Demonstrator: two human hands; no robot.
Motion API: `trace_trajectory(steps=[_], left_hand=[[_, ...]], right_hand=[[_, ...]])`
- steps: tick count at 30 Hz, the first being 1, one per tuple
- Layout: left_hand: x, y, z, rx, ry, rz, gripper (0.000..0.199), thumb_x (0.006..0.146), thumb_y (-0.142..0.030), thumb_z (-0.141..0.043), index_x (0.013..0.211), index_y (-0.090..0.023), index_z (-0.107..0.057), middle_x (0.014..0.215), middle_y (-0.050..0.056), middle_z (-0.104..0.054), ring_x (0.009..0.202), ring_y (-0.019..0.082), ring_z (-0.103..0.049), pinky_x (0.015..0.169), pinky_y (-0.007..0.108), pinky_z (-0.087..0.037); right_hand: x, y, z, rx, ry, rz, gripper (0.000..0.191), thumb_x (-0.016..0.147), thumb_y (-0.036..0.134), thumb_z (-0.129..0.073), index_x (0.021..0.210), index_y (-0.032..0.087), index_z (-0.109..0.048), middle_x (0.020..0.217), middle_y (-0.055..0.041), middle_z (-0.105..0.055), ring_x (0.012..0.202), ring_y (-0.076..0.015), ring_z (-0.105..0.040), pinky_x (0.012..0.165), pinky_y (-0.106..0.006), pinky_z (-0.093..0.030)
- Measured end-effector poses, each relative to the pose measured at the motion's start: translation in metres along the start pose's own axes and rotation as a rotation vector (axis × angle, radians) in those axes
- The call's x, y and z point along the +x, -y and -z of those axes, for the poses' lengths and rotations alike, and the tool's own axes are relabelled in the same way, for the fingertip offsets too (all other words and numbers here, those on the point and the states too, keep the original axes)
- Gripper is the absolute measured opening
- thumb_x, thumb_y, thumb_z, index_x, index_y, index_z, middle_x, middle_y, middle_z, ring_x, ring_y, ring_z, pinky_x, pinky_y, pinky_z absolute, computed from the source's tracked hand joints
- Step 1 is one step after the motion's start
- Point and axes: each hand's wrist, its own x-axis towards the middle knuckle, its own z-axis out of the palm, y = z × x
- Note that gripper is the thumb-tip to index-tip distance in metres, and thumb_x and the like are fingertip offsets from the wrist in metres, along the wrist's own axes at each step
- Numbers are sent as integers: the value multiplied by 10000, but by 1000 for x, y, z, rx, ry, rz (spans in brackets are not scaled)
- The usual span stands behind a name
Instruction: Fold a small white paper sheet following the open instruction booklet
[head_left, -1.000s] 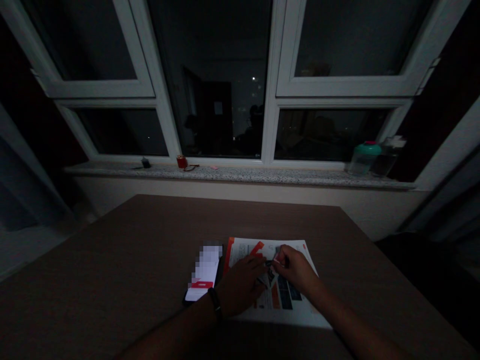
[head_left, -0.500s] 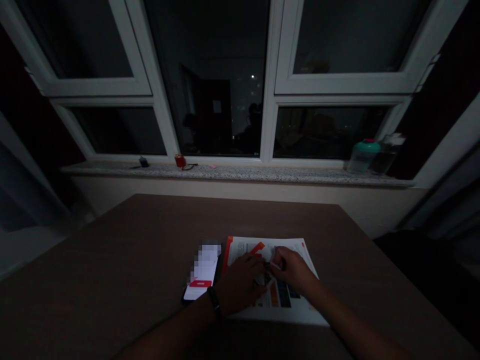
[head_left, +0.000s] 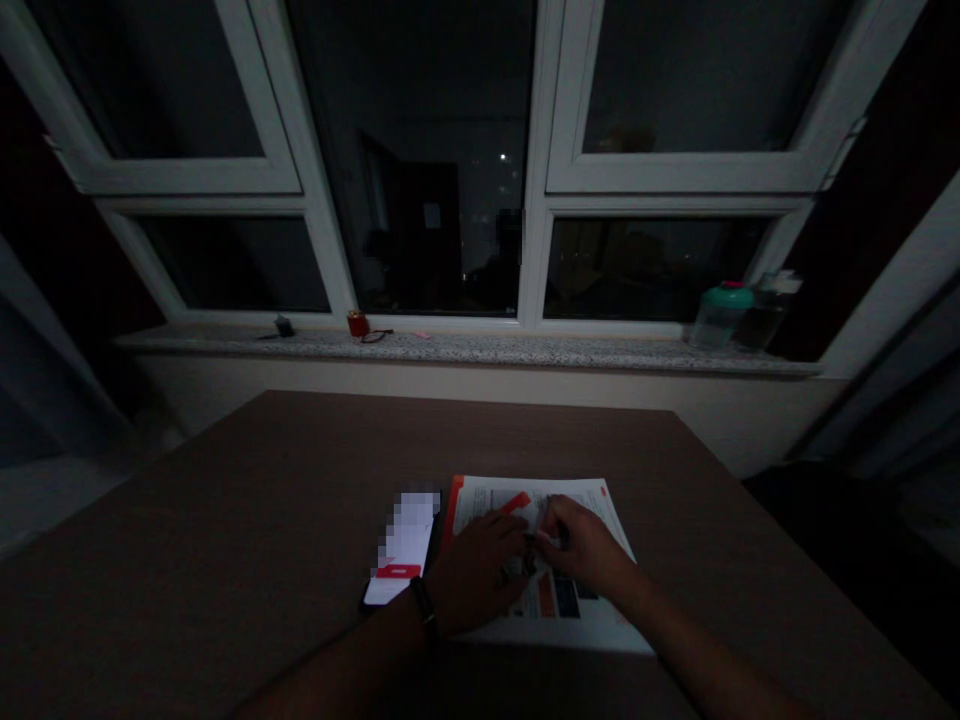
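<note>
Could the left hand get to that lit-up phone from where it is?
Probably yes: the left hand is over the paper, right beside the phone, and nothing seems to stand between them.

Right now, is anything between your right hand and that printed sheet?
Nothing visible blocks the right hand from the printed sheet beneath, except perhaps a small dark thing at the fingertips, too dim to identify. The left hand is alongside; the phone lies off to the left.
</note>
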Motion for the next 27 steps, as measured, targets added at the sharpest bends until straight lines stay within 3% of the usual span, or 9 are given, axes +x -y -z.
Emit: trace_trajectory(steps=[4,9,15,27], left_hand=[[2,-3,4,9,8,-4,255,853,-190,-644,1096,-228,-577,1270,56,-574,1231,260,-482,1034,404,-383],[2,-1,2,10,17,14,229,841,-186,-659,1049,-222,-569,1278,56,-575,1250,264,-471,1051,404,-371],[0,1,-3,6,4,21,361,850,-185,-639,1190,-226,-525,1352,67,-539,1310,268,-422,1101,427,-327],[-1,2,-4,22,12,38,455,890,-185,-610,1323,-245,-484,1403,67,-506,1333,261,-423,1103,442,-356]], right_hand=[[0,0,-1,2,9,-2,155,749,149,-597,728,220,-461,751,23,-540,699,-152,-514,620,-235,-358],[4,-4,-1,-72,-125,-102,167,773,177,-562,698,225,-421,706,19,-528,669,-157,-507,597,-240,-339],[4,-13,0,-209,-240,-162,132,792,224,-544,724,228,-432,716,1,-537,671,-174,-508,589,-261,-325],[1,-11,12,-119,-251,-113,33,836,208,-542,804,215,-547,845,-43,-583,851,-228,-545,748,-328,-412]])
